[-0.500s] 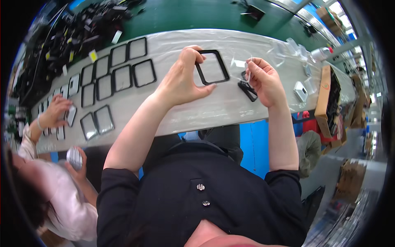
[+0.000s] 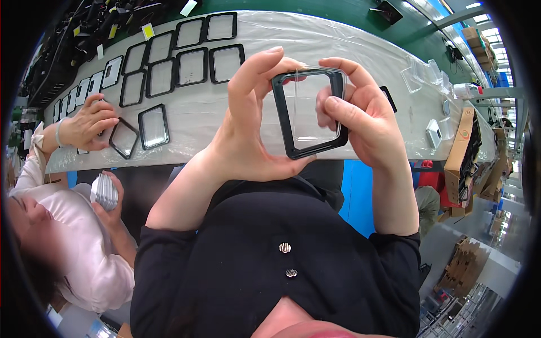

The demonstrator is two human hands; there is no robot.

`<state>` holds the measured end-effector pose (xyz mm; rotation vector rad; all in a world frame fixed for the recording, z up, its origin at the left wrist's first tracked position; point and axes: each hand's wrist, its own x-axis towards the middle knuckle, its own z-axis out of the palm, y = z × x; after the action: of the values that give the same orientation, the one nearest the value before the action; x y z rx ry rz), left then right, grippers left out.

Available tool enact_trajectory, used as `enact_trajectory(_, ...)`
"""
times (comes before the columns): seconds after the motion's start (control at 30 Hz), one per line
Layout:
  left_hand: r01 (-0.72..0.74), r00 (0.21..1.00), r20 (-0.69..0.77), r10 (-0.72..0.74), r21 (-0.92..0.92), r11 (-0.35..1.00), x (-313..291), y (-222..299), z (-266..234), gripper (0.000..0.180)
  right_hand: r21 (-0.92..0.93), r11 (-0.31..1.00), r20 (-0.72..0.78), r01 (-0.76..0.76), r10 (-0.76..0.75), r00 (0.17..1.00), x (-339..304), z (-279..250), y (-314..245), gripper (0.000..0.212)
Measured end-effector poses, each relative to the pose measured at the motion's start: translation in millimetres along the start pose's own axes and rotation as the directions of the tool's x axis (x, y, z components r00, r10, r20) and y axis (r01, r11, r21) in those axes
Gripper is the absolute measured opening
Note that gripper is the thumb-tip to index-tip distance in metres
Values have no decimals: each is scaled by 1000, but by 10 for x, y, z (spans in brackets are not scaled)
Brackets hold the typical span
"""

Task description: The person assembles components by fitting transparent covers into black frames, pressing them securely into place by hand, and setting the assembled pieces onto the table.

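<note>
we are holding one black frame above the near edge of the table, and our left hand is clamping it, thumb along the bottom bar and fingers at the top. our right hand is pinching one clear panel by its right side, thumb in front; the panel is overlapping the frame's opening and right bar. ten more dark frames are lying on the table to the left: four in the far row, four in the next, two nearer us. beyond them we are counting at least four pale panels; farther along they are blurring together. one co-worker is reaching one hand over the table beside the nearest frame, while the other is gripping one stack of pale pieces. at right, one bottle is lying near one cardboard box.
</note>
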<state>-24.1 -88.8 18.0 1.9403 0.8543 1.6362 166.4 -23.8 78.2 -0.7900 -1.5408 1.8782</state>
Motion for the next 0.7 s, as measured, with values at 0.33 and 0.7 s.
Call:
enact_trajectory(0.33,-32,997,-69,26,-95,995,-64,4,-34,116,-54,998,33,-24,26,999,-38,180,-59,54)
enact_trajectory(0.7,-47,999,29,46,38,998,-69,60,-123,126,-13,1000,11,-19,19,1000,-82,207,-18,54)
